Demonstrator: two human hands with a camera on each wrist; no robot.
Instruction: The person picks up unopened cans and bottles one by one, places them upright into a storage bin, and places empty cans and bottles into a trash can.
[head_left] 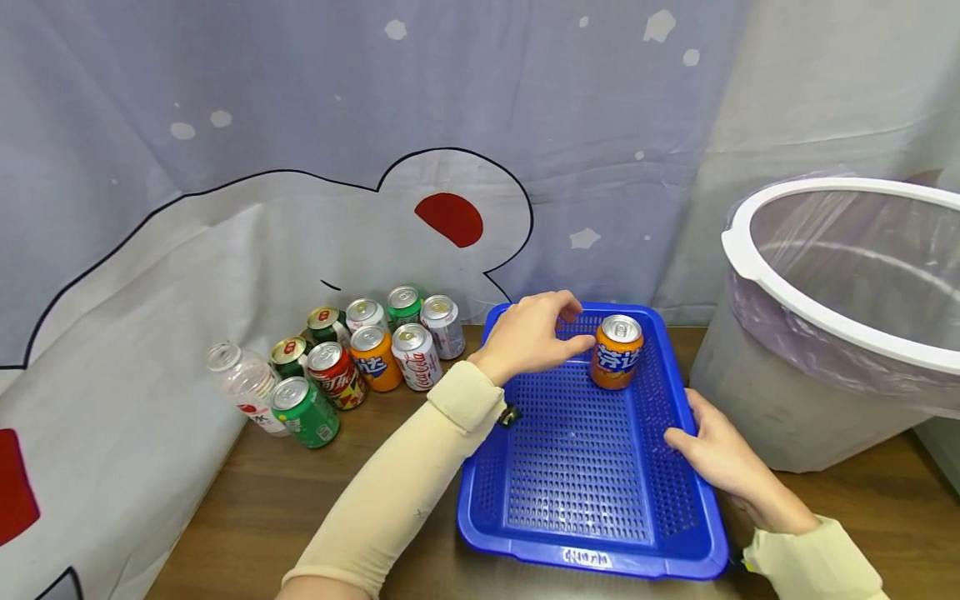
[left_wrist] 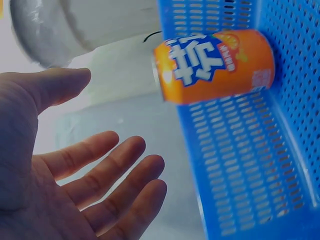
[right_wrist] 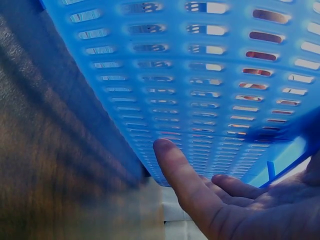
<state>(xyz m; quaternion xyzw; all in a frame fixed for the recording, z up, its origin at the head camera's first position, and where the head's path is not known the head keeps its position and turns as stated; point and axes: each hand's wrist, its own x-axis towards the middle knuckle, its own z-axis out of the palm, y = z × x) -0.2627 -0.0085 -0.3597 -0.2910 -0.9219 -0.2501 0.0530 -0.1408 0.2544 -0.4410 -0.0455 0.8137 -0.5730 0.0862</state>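
A blue plastic basket (head_left: 573,450) with slotted walls rests on the wooden table. Inside it, near the back right corner, an orange soda can (head_left: 617,354) stands upright. My left hand (head_left: 528,337) hovers over the basket's back left part, thumb and fingers spread and holding nothing. In the left wrist view a gap separates those fingers from the orange can (left_wrist: 215,66). With my right hand (head_left: 716,446) I grip the basket's right rim, thumb over the top. The right wrist view shows fingers (right_wrist: 182,175) beneath the rim, against the slotted outer wall (right_wrist: 165,80).
Several soda cans (head_left: 378,358) stand in a cluster left of the basket, with a green can (head_left: 306,414) in front. A clear plastic bottle (head_left: 251,387) leans beside them. A white bin (head_left: 757,367) lined with a plastic bag stands close on the right. A printed curtain (head_left: 465,100) hangs behind.
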